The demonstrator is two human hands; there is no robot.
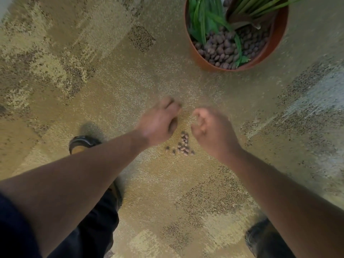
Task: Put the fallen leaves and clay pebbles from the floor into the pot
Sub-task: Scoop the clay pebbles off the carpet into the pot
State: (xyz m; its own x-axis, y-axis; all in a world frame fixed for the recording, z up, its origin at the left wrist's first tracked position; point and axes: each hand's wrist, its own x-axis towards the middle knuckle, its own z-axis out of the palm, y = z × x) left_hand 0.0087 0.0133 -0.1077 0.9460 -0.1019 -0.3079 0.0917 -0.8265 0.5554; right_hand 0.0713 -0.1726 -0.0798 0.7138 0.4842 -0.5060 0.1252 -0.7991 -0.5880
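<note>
A small heap of brown clay pebbles (183, 145) lies on the carpet between my two hands. My left hand (160, 121) hovers just left of and above the heap, fingers curled, blurred by motion. My right hand (210, 130) hangs just right of the heap with fingers curled inward. Whether either hand holds pebbles is hidden. The terracotta pot (202, 61) stands at the upper right, filled with clay pebbles, green leaves (204, 21) and plant stems.
Patterned beige carpet (93, 71) covers the floor. My left shoe (82, 144) is at the left of the hands, my right shoe (260, 237) at the bottom right. The pot's near rim is about a hand's length beyond the hands.
</note>
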